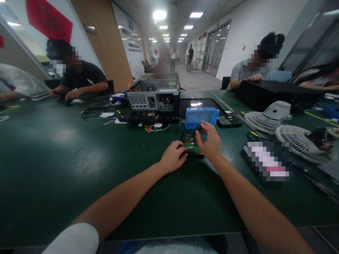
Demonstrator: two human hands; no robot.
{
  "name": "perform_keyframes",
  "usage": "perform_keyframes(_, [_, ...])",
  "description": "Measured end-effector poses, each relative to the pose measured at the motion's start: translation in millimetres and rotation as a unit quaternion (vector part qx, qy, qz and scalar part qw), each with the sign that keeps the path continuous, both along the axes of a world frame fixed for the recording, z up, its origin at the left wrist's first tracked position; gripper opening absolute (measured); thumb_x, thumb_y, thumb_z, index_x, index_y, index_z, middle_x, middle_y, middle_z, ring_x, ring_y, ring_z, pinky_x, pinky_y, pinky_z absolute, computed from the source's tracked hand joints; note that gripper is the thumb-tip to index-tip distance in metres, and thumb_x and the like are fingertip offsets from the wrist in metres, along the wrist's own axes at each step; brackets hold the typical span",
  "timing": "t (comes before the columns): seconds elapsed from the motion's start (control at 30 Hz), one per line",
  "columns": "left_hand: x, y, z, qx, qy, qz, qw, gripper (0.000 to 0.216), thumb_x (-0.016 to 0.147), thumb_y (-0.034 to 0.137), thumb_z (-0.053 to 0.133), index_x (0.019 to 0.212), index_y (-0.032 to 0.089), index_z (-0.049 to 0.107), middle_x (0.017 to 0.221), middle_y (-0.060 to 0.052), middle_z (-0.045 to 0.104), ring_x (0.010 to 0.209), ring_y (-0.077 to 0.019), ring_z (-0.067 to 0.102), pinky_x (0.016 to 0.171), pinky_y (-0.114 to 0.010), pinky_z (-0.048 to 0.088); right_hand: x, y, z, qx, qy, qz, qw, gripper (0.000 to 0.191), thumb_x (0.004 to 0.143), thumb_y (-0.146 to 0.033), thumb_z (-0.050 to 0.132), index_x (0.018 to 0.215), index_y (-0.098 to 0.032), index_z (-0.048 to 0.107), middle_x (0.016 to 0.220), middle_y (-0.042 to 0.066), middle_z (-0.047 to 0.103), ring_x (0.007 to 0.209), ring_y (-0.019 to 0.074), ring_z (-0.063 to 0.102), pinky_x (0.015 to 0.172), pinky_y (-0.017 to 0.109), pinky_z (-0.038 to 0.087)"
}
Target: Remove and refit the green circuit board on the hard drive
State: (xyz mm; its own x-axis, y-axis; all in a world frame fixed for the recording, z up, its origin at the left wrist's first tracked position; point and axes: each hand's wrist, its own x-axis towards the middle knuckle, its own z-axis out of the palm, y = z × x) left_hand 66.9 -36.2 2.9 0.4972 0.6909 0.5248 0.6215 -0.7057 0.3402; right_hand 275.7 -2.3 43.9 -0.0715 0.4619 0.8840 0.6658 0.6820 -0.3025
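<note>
In front of me on the green table lies a hard drive with its green circuit board facing up. My left hand grips its left edge, the fingers curled against it. Above the drive's right side, my right hand pinches the dark handle of a screwdriver; its tip is too small to make out. Just behind the drive stands a blue plastic bin. A second drive with a green board rests right of the bin.
An opened computer case stands at the back, with a flat black screen beside it. Two white fan parts, cables and a blurred-out object lie to the right. People sit across the table on both sides, one near a black box.
</note>
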Motion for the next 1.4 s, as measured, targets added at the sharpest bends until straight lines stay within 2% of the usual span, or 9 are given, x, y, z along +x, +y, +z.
perform_keyframes(0.3, [1.7, -0.5, 2.9, 0.0, 0.005, -0.009, 1.0, 0.028, 0.088, 0.024, 0.067, 0.116, 0.02, 0.063, 0.123, -0.009, 0.061, 0.118, -0.027, 0.055, 0.102, -0.046, 0.051, 3.3, 0.9, 1.4, 0.008, -0.003, -0.017, 1.0, 0.027, 0.093, -0.03, 0.065, 0.118, -0.023, 0.06, 0.116, 0.011, 0.069, 0.103, 0.0256, 0.069, 0.086, 0.043, 0.061])
perform_keyframes(0.57, [1.2, -0.7, 3.6, -0.01, 0.027, -0.004, 1.0, 0.027, 0.091, 0.026, 0.066, 0.118, 0.021, 0.063, 0.124, -0.008, 0.063, 0.118, -0.0266, 0.057, 0.101, -0.046, 0.051, 3.0, -1.2, 4.8, 0.003, -0.016, -0.003, 1.0, 0.031, 0.093, -0.026, 0.062, 0.124, -0.022, 0.061, 0.119, 0.012, 0.067, 0.107, 0.0258, 0.067, 0.088, 0.043, 0.061])
perform_keyframes(0.67, [1.1, -1.3, 3.9, -0.01, 0.032, 0.002, 0.999, 0.027, 0.092, 0.027, 0.065, 0.118, 0.022, 0.063, 0.126, -0.008, 0.063, 0.118, -0.0267, 0.057, 0.101, -0.047, 0.051, 4.2, 1.2, 2.7, -0.01, -0.007, 0.004, 1.0, 0.03, 0.094, -0.028, 0.061, 0.123, -0.022, 0.059, 0.122, 0.012, 0.067, 0.107, 0.0257, 0.068, 0.087, 0.043, 0.062])
perform_keyframes(0.97, [2.4, -2.5, 2.2, -0.011, 0.042, 0.016, 0.999, 0.028, 0.092, 0.027, 0.065, 0.12, 0.022, 0.063, 0.127, -0.009, 0.062, 0.117, -0.0277, 0.058, 0.099, -0.048, 0.052, 4.0, 1.6, 1.4, -0.032, 0.011, -0.009, 0.999, 0.028, 0.095, -0.036, 0.061, 0.119, -0.023, 0.059, 0.111, 0.011, 0.068, 0.095, 0.0243, 0.068, 0.075, 0.04, 0.063])
perform_keyframes(1.4, [4.8, -7.5, 6.4, -0.008, 0.056, 0.028, 0.998, 0.025, 0.094, 0.028, 0.062, 0.119, 0.021, 0.063, 0.128, -0.008, 0.062, 0.114, -0.0269, 0.059, 0.099, -0.047, 0.052, 7.7, 6.9, -3.2, -0.04, 0.041, -0.02, 0.998, 0.03, 0.094, -0.04, 0.062, 0.117, -0.021, 0.06, 0.104, 0.01, 0.067, 0.089, 0.0229, 0.068, 0.072, 0.038, 0.062])
